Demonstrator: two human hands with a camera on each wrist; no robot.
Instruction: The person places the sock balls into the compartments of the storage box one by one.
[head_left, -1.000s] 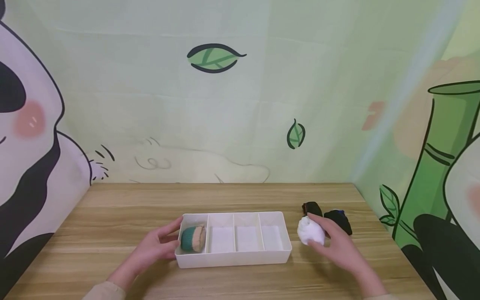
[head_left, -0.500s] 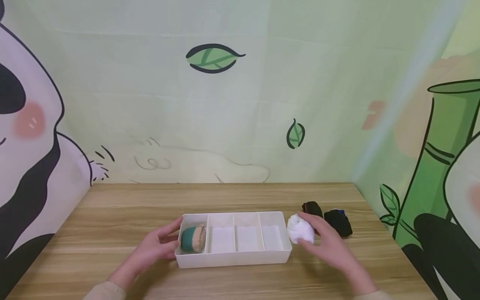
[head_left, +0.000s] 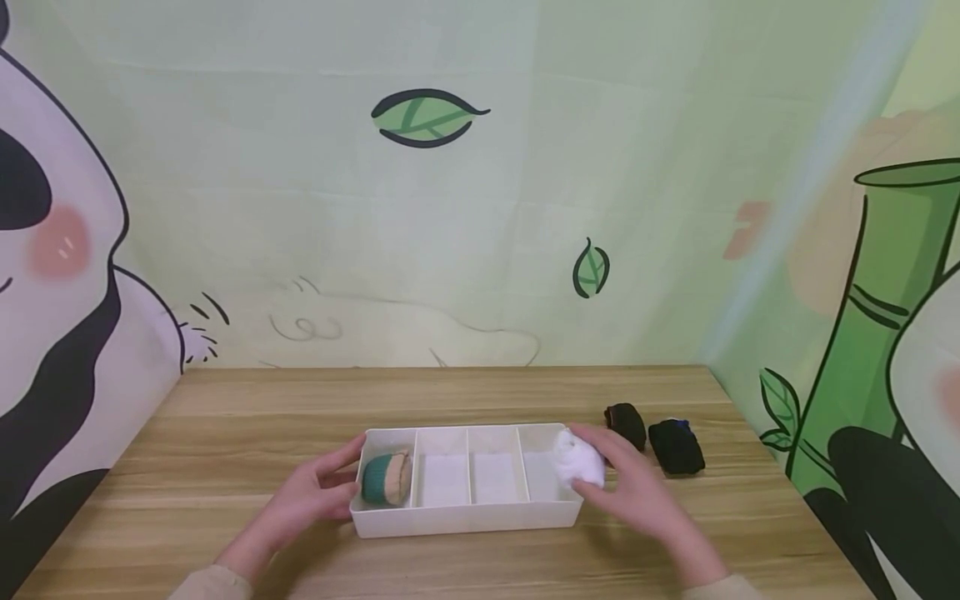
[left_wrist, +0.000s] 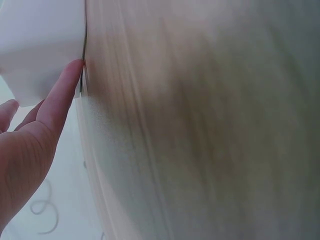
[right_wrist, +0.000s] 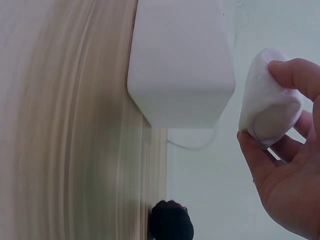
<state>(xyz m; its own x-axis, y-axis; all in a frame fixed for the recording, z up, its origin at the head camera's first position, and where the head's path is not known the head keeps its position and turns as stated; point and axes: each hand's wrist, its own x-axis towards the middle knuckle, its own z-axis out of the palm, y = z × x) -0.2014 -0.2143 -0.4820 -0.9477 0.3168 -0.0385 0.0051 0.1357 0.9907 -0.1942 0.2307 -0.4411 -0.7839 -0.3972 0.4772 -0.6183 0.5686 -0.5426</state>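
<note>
white bundle (head_left: 576, 463), pinched by the right hand (head_left: 632, 487), has moved left above the right end of the divided tray (head_left: 465, 521), whose left end the left hand (head_left: 317, 485) braces with extended fingers, probably for steadiness.

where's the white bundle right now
In the head view, the white bundle is held in the right hand, over the right end of the divided tray and left of the two black bundles.

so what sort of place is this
Probably a tabletop set up for an indoor activity, though the room's use is unclear: a wood-grain table, a creased cartoon panda backdrop behind it, and a white divided tray on top.
</note>
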